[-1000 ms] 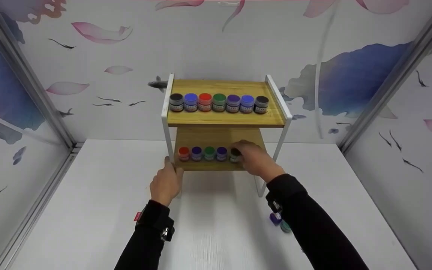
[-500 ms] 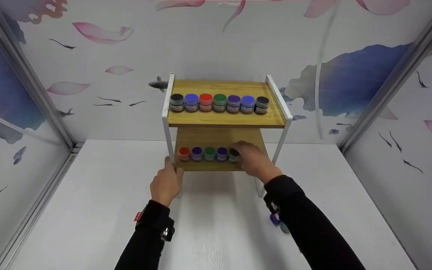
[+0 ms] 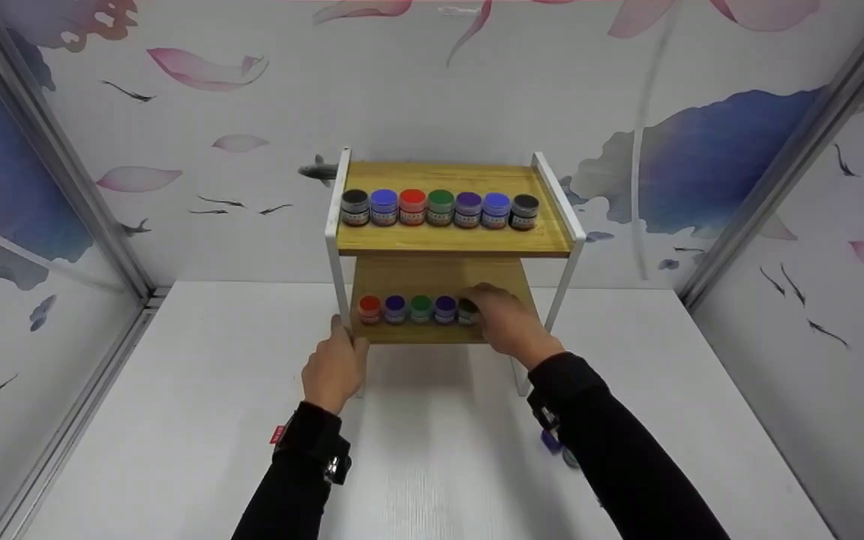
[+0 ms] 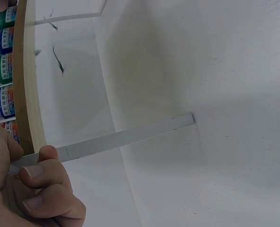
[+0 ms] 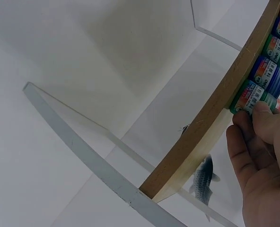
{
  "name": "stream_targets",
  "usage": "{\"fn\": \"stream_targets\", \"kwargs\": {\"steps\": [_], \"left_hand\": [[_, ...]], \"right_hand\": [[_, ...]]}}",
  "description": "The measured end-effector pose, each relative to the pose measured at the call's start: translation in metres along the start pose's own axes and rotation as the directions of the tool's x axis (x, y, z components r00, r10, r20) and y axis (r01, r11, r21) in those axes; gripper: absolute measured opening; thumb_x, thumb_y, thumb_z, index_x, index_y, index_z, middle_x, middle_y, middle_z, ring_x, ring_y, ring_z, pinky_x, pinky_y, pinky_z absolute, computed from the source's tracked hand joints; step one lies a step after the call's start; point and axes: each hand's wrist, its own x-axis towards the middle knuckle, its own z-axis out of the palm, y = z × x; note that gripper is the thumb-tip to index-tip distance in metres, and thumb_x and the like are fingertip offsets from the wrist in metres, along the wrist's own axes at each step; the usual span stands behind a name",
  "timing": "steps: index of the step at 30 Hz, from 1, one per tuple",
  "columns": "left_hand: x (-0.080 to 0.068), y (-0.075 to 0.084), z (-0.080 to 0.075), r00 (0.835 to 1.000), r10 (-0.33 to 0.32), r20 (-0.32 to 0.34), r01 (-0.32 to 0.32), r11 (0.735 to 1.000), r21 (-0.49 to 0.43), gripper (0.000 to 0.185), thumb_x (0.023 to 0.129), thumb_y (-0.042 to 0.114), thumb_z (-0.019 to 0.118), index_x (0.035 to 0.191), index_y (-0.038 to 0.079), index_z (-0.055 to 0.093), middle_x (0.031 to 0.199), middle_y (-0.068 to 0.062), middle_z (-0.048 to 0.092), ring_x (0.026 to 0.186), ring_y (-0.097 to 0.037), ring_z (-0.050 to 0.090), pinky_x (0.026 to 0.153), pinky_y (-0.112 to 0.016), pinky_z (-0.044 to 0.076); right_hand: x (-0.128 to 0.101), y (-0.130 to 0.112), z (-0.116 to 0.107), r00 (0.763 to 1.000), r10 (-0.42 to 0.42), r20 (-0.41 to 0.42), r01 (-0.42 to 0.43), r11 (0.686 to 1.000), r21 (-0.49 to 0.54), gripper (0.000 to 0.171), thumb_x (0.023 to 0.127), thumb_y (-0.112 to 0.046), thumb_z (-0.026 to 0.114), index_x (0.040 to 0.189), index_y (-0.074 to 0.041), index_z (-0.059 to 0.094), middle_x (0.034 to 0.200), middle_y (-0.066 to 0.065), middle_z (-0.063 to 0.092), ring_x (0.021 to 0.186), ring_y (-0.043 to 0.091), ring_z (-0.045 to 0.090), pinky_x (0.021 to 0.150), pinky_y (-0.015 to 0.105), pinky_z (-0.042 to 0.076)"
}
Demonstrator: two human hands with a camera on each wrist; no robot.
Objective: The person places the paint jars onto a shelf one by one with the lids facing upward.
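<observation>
A two-tier rack with wooden shelves and white metal legs stands ahead. My left hand (image 3: 334, 367) grips its front left leg (image 4: 130, 137), with the fingers curled round the metal near the lower shelf (image 3: 432, 274). At the right end of the lower row, my right hand (image 3: 511, 322) pinches a green paint jar (image 5: 251, 97) between thumb and fingers. That jar sits upright on the shelf, right beside a purple-blue paint jar (image 5: 267, 75). Further left in the row are a green jar (image 3: 421, 308), another purple one (image 3: 395, 309) and a red one (image 3: 370, 309).
Several paint jars stand in a row on the upper shelf (image 3: 447, 241), from a black one (image 3: 355, 207) to another black one (image 3: 524, 211). A purple jar (image 3: 550, 441) and a greenish jar (image 3: 571, 457) lie on the white table (image 3: 177, 412), partly behind the right sleeve.
My right hand has shifted slightly left with the green paint jar, closer to the purple-blue jar beside it. My left hand keeps its grip on the rack leg.
</observation>
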Motion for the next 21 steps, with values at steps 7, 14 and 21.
{"fn": "stream_targets", "kwargs": {"steps": [7, 14, 21], "left_hand": [[0.0, 0.0, 0.001, 1.0, 0.011, -0.004, -0.011, 1.0, -0.008, 0.064, 0.097, 0.029, 0.041, 0.147, -0.008, 0.029, 0.08, -0.012, 0.064, 0.058, -0.02, 0.052, 0.049, -0.031, 0.038], [0.001, -0.001, 0.002, 1.0, 0.011, 0.009, -0.011, 1.0, -0.012, 0.062, 0.098, 0.028, 0.039, 0.147, -0.008, 0.028, 0.079, -0.01, 0.062, 0.059, -0.019, 0.052, 0.048, -0.03, 0.036], [0.0, -0.001, -0.001, 1.0, 0.006, 0.025, -0.006, 1.0, -0.006, 0.062, 0.099, 0.029, 0.037, 0.148, -0.008, 0.027, 0.079, -0.009, 0.061, 0.061, -0.02, 0.054, 0.05, -0.03, 0.039]], "right_hand": [[-0.004, 0.002, -0.001, 0.999, -0.024, -0.031, 0.025, 0.999, 0.043, 0.052, 0.096, -0.001, 0.055, 0.145, -0.016, 0.044, 0.138, 0.015, 0.053, 0.128, 0.029, 0.053, 0.107, 0.043, 0.043], [-0.015, 0.006, -0.005, 0.988, -0.053, -0.148, 0.063, 0.996, 0.067, 0.057, 0.092, 0.001, 0.06, 0.144, -0.016, 0.042, 0.138, 0.014, 0.05, 0.124, 0.026, 0.056, 0.103, 0.041, 0.047], [-0.031, 0.012, -0.002, 0.952, -0.15, -0.267, 0.182, 0.978, 0.099, 0.019, 0.093, -0.002, 0.06, 0.111, -0.008, 0.056, 0.107, 0.01, 0.061, 0.099, 0.022, 0.062, 0.085, 0.038, 0.054]]}}
